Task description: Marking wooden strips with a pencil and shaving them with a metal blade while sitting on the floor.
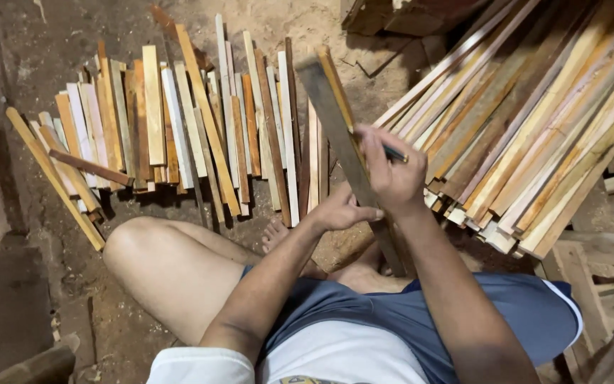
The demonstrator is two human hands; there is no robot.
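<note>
Packages, labels, signs: the view shows only bare wood, dirt floor and clothing; the one printed patch, at the bottom edge on the white shirt [335, 355], is too cut off to tell.
Wooden slat: a long, dark, greyish slat [335, 121] stands tilted, its top end leaning up and to the left, its lower end down between the person's legs.
Left hand: the left hand [342, 211] is closed around the slat's lower half from the left side, thumb lying across its face.
Right hand: the right hand [392, 174] rests against the slat's right edge just above the left hand, fingers curled shut on a dark pencil [395, 153] whose end pokes out to the right.
Short slats: a fanned pile of short slats [179, 128] in pale, orange and brown tones lies on the floor beyond the knee, left of the held slat.
Long slats: a heap of long slats [534, 121] lies slanted at the right, near the right hand.
Person: seated on the dirt floor [30, 213], bare knee [158, 263] bent at the left, blue shorts [520, 306].
</note>
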